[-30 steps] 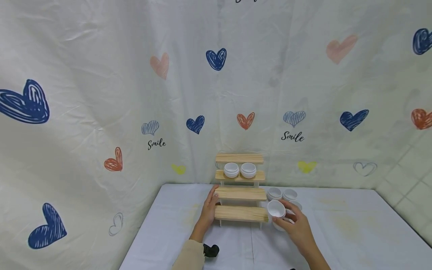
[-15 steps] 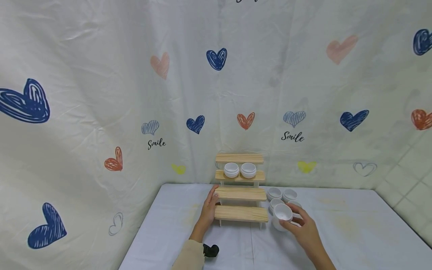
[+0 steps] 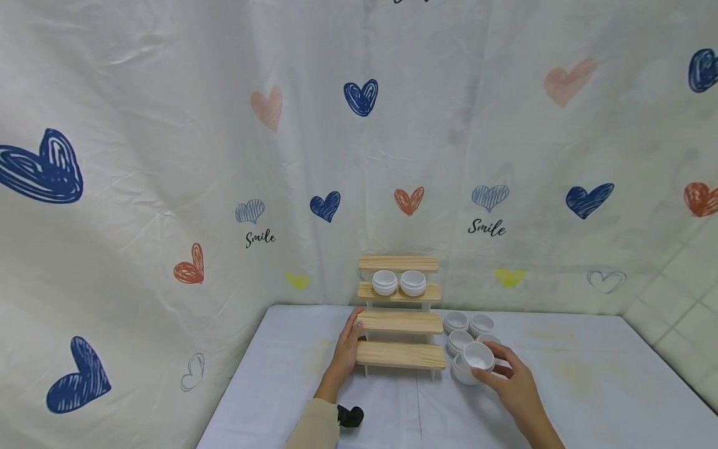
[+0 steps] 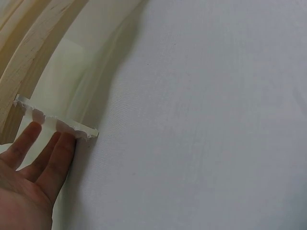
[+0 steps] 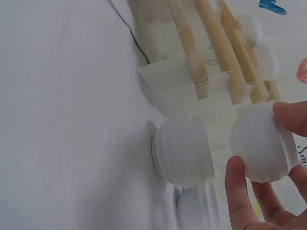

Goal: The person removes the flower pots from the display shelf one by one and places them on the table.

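My right hand pinches a small white bowl between thumb and fingers. In the right wrist view the held bowl hangs apart from another white bowl standing on the table. My left hand is at the left end of a stepped wooden stand. Seen from the left wrist, its nearly straight fingers touch the stand's white side support. Two white bowls, one on the left and one on the right, sit on the stand's second step from the top.
More white bowls stand grouped on the table just right of the stand, partly hidden by the right hand. A white cloth covers the table. A heart-printed curtain hangs behind. Near the left sleeve lies a black object.
My right hand has drawn the held bowl to the right, away from the stand, uncovering a bowl behind it. The left hand and the stand have stayed in place.
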The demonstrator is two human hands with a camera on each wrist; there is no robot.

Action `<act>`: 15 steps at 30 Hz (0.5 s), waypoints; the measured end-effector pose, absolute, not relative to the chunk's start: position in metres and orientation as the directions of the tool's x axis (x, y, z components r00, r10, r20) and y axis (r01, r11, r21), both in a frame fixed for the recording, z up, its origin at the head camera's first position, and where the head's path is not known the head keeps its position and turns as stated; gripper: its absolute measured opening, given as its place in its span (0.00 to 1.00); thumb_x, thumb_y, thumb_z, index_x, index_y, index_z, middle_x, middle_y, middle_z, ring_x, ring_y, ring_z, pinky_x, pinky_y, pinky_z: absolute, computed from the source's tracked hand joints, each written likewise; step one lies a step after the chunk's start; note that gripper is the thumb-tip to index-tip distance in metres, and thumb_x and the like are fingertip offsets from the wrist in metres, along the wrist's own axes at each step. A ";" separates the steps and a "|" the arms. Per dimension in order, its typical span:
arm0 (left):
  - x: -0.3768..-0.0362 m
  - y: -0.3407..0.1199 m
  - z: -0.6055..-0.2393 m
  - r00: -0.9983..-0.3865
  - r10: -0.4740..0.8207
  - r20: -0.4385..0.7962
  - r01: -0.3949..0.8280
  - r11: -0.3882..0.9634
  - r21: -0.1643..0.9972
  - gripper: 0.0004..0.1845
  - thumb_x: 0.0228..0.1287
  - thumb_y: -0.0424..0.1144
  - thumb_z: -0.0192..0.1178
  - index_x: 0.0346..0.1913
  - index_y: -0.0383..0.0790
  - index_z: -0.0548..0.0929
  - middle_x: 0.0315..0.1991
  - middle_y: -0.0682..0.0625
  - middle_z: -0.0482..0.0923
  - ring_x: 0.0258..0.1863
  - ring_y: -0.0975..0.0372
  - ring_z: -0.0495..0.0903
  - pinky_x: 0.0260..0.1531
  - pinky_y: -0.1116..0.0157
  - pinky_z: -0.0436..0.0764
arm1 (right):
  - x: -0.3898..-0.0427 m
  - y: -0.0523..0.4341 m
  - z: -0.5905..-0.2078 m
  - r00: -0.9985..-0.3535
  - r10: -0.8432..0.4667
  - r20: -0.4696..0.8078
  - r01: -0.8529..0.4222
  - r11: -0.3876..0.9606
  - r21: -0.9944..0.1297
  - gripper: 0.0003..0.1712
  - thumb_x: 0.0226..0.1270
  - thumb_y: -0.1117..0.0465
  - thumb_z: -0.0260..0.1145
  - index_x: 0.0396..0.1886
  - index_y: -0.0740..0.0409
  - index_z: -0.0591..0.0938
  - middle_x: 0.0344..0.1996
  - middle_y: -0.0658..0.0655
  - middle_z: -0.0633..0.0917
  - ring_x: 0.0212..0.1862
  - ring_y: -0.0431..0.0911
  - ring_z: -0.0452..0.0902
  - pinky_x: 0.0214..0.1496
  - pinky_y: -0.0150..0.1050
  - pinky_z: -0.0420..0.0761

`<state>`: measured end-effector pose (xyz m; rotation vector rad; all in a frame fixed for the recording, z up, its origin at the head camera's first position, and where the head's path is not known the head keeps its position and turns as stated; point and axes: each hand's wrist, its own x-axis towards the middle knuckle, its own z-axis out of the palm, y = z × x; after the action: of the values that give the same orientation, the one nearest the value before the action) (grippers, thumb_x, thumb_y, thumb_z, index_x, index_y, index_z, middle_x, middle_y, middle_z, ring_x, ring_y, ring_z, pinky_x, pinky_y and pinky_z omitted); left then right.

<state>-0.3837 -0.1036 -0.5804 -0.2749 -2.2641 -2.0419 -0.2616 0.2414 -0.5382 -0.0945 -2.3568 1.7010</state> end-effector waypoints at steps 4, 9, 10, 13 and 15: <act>-0.383 -0.103 -0.580 -0.981 0.078 0.175 0.182 0.092 0.979 0.24 0.82 0.56 0.42 0.77 0.66 0.64 0.81 0.50 0.57 0.82 0.49 0.52 0.79 0.41 0.50 | -0.261 0.245 -0.540 -0.966 0.196 0.169 -0.094 0.344 -0.934 0.40 0.58 0.57 0.80 0.69 0.54 0.74 0.56 0.34 0.76 0.47 0.33 0.79 0.42 0.31 0.83; -0.382 -0.103 -0.580 -0.982 0.083 0.169 0.176 0.084 0.981 0.25 0.83 0.56 0.41 0.77 0.64 0.63 0.81 0.49 0.57 0.82 0.48 0.52 0.79 0.41 0.50 | -0.259 0.249 -0.541 -0.962 0.206 0.178 -0.097 0.350 -0.932 0.39 0.58 0.58 0.80 0.69 0.56 0.74 0.59 0.36 0.73 0.45 0.31 0.80 0.43 0.30 0.83; -0.381 -0.103 -0.580 -0.981 0.084 0.173 0.180 0.086 0.980 0.25 0.83 0.55 0.41 0.78 0.63 0.63 0.81 0.48 0.57 0.82 0.48 0.52 0.79 0.41 0.50 | -0.258 0.250 -0.541 -0.962 0.208 0.175 -0.095 0.348 -0.933 0.39 0.58 0.58 0.80 0.69 0.57 0.74 0.58 0.35 0.74 0.44 0.31 0.80 0.43 0.30 0.83; -0.381 -0.103 -0.579 -0.980 0.085 0.179 0.186 0.082 0.979 0.25 0.83 0.55 0.41 0.78 0.63 0.63 0.81 0.48 0.57 0.82 0.48 0.52 0.79 0.41 0.50 | -0.258 0.254 -0.541 -0.965 0.214 0.153 -0.074 0.339 -0.938 0.40 0.58 0.58 0.80 0.69 0.56 0.74 0.52 0.33 0.76 0.43 0.31 0.81 0.43 0.29 0.82; -0.381 -0.103 -0.578 -0.979 0.085 0.183 0.190 0.082 0.978 0.25 0.83 0.55 0.41 0.78 0.63 0.63 0.81 0.48 0.57 0.82 0.48 0.52 0.79 0.42 0.50 | -0.258 0.256 -0.542 -0.966 0.220 0.132 -0.051 0.339 -0.939 0.41 0.58 0.58 0.80 0.70 0.56 0.73 0.48 0.33 0.78 0.42 0.30 0.81 0.42 0.29 0.82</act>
<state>-0.3815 -0.1031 -0.5782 -0.2878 -2.2514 -2.0576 -0.2582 0.2562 -0.5415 -0.1528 -2.3679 1.6741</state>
